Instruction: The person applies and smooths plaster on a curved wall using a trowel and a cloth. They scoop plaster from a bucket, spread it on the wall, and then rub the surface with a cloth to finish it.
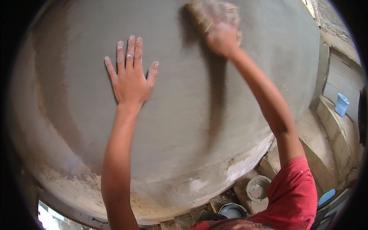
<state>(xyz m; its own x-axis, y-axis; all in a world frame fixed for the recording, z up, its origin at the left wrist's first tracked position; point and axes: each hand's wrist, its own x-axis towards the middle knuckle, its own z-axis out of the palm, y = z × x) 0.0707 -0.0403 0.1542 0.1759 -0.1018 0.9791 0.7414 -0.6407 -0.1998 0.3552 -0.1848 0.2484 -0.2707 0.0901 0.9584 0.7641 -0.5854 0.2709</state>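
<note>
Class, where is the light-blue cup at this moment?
In the head view, the light-blue cup stands at the far right on a concrete ledge, to the right of the grey plastered wall.

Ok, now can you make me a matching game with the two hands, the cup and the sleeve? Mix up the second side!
Things:
1. left hand
2. right hand
3. cup
4. sleeve

Places, colours, states:
A. red
B. blue, on a ledge
C. flat on the grey wall, fingers spread
D. holding a tan block, blurred

Right pairs: 1-C, 2-D, 3-B, 4-A.
</note>
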